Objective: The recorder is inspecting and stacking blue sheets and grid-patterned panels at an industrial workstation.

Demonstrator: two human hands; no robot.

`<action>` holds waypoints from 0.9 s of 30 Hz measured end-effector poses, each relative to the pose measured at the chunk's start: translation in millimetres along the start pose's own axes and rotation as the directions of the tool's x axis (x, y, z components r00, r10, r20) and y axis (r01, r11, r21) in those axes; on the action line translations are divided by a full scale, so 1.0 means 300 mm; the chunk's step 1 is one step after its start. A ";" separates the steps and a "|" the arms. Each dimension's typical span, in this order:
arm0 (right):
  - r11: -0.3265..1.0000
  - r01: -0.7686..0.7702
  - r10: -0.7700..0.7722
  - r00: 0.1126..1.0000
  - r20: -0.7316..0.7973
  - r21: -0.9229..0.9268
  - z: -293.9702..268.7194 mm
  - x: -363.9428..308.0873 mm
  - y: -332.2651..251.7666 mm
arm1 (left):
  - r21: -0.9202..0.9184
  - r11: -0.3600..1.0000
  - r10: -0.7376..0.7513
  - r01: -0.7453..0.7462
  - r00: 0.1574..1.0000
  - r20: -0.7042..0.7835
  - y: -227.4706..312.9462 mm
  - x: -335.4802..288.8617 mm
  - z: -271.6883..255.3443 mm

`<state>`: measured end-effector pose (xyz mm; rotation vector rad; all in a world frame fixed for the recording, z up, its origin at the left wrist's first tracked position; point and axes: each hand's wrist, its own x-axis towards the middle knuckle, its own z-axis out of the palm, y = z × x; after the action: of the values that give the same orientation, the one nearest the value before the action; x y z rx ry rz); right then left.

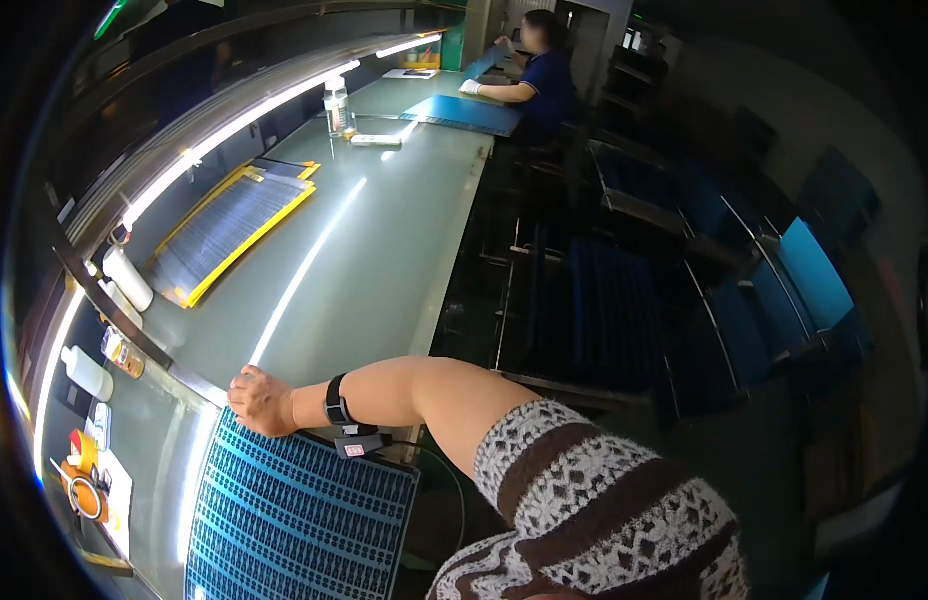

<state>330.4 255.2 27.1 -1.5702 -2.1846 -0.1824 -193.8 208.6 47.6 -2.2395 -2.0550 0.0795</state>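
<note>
My right hand (262, 402) rests at the far left corner of a flat blue panel (302, 500) patterned with rows of small dark shapes. Its fingers are curled together, and what they hold, if anything, is too small or hidden to name. A dark strap with a small box circles that wrist. The panel lies on the pale green worktop (384, 250) and runs out of view at the bottom. My left hand does not show.
White bottles (87, 373) and an orange tape roll (84, 495) stand along the left. Yellow-edged dark sheets (234, 225) lie farther off, near a clear bottle (336, 108). A co-worker (549, 80) handles blue panels at the far end. Racks with blue panels (816, 275) stand right.
</note>
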 end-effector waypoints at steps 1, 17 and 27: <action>1.000 -0.022 0.022 0.999 -0.025 -0.004 0.031 -0.001 0.017 | -0.019 1.000 -0.003 0.002 1.000 -0.011 0.011 0.015 0.007; 1.000 0.005 -0.004 0.995 -0.096 0.008 -0.012 -0.060 -0.016 | -0.143 0.975 -0.187 0.171 0.977 -0.105 0.044 0.090 0.066; 0.995 -0.093 0.083 0.977 0.197 0.041 -0.434 -0.743 -0.349 | -0.167 0.947 -0.279 0.274 0.960 -0.005 0.078 0.051 0.021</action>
<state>326.4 -20.8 64.3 -1.7162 -2.2390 0.0559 -169.9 222.2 39.3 -1.9941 -2.4170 -0.1499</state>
